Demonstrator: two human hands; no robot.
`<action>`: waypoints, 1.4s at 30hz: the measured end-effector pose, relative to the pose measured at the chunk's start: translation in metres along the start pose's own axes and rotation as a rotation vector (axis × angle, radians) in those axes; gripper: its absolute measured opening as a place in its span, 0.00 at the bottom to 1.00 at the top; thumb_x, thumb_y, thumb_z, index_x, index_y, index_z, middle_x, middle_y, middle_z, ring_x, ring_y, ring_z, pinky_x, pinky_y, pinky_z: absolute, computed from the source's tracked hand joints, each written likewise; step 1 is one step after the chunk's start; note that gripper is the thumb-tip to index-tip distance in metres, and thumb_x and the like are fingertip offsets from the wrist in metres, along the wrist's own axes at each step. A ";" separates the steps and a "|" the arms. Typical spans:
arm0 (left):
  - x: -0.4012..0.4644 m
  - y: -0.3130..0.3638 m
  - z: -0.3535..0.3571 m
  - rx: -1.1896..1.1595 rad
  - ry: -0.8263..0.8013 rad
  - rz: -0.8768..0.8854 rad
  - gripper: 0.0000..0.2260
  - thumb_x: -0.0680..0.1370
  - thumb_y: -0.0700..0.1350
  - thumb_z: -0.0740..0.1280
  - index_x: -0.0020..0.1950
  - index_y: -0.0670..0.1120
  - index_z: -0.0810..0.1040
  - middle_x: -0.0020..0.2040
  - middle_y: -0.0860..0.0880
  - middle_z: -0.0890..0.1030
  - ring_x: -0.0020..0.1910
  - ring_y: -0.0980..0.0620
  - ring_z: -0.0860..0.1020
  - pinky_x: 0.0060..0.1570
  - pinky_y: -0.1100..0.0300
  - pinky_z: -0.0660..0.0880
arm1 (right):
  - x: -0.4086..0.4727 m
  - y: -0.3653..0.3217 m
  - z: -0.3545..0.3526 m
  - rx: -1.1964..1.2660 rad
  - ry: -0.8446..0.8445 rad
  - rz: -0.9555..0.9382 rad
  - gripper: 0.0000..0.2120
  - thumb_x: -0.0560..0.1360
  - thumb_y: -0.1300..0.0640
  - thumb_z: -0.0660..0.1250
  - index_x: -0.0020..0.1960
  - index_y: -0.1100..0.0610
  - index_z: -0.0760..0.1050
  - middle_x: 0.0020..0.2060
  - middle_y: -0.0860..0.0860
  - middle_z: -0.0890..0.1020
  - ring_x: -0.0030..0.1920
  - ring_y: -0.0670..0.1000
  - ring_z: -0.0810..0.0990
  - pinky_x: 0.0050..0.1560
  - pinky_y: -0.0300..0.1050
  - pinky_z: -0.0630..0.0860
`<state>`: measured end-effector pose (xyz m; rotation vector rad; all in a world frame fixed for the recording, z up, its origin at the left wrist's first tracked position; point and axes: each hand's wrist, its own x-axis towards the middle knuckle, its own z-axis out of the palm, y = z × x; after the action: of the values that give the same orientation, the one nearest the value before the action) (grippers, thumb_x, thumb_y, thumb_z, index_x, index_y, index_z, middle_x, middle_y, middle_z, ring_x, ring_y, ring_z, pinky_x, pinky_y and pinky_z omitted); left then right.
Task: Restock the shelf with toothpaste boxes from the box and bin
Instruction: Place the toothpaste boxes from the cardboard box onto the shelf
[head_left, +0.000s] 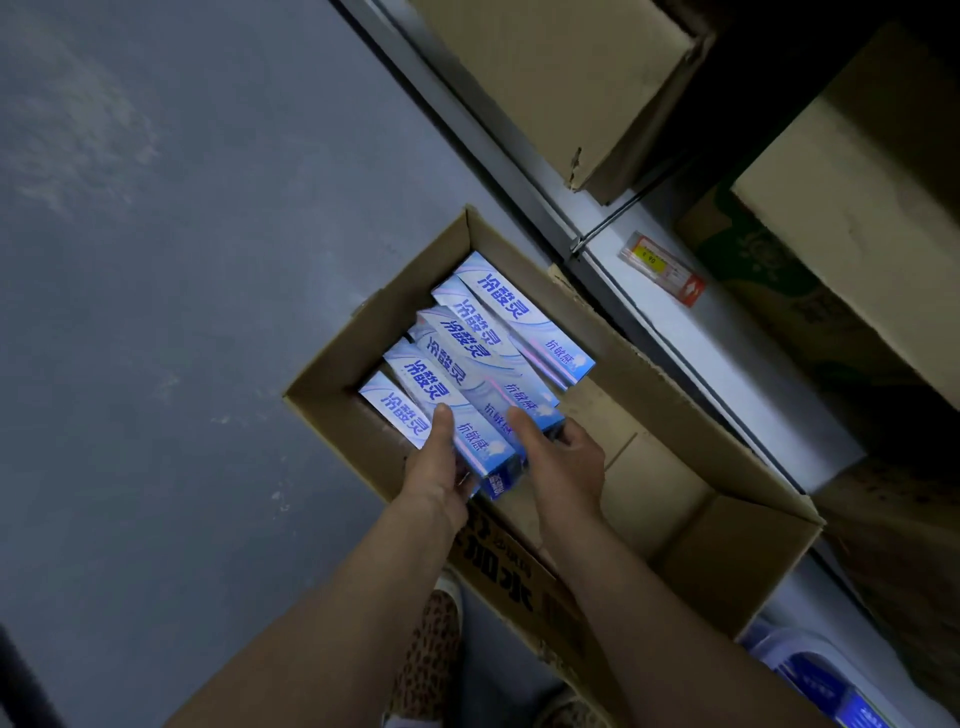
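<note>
An open cardboard box stands on the floor against the shelf. Several blue-and-white toothpaste boxes lie side by side in its left half. My left hand grips the near end of a small stack of these toothpaste boxes, thumb on top. My right hand holds the same stack from the right side, thumb pressed on its top. The stack's near ends are lifted slightly above the box floor. The right half of the cardboard box holds nothing.
A white shelf ledge with a red-and-yellow price tag runs diagonally to the right. Brown cartons fill the shelf above. A plastic bin with blue packs sits at bottom right. Grey floor lies left.
</note>
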<state>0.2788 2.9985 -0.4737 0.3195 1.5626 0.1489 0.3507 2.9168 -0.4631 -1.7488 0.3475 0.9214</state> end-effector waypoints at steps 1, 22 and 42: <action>-0.010 0.001 0.001 -0.012 -0.012 -0.004 0.18 0.78 0.58 0.68 0.59 0.46 0.80 0.52 0.46 0.86 0.54 0.46 0.83 0.57 0.48 0.80 | -0.006 -0.007 -0.005 0.009 0.014 -0.002 0.10 0.71 0.55 0.78 0.52 0.53 0.84 0.44 0.46 0.88 0.45 0.46 0.87 0.48 0.48 0.84; -0.394 0.061 0.026 -0.278 -0.528 0.216 0.06 0.78 0.43 0.70 0.54 0.43 0.80 0.49 0.44 0.85 0.42 0.51 0.85 0.41 0.55 0.83 | -0.262 -0.227 -0.149 0.405 0.146 -0.334 0.23 0.68 0.47 0.80 0.45 0.67 0.81 0.39 0.51 0.85 0.40 0.48 0.81 0.47 0.47 0.77; -0.801 0.018 0.011 -0.072 -1.166 0.473 0.10 0.80 0.48 0.66 0.58 0.46 0.77 0.50 0.45 0.85 0.43 0.50 0.84 0.40 0.55 0.84 | -0.640 -0.395 -0.347 0.802 0.383 -0.805 0.08 0.73 0.52 0.76 0.43 0.57 0.83 0.35 0.49 0.85 0.34 0.46 0.78 0.33 0.39 0.74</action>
<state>0.2840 2.7789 0.2966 0.5801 0.3123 0.3133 0.3217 2.6240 0.3114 -1.1174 0.1801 -0.1505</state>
